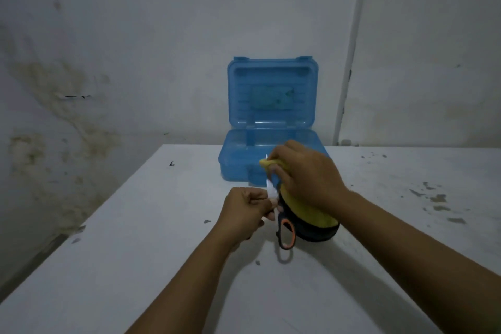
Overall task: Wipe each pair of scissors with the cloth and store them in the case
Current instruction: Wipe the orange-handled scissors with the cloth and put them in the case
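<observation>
A pair of scissors (286, 236) with black and orange handles stands blades-up over the white table (135, 252). My left hand (248, 209) grips it near the base of the blades. My right hand (305, 176) holds a yellow cloth (311, 214) wrapped around the upper blades, whose tip pokes out above the cloth. A blue plastic case (238, 160) sits open just behind my hands, its lid (272, 95) upright against the wall. My right hand hides part of the case's inside.
The table's far edge meets a stained wall. Dark specks and scuffs mark the table on the right (436, 200). A white pipe (349, 62) runs up the wall to the right of the case. The table's left edge drops off to the floor.
</observation>
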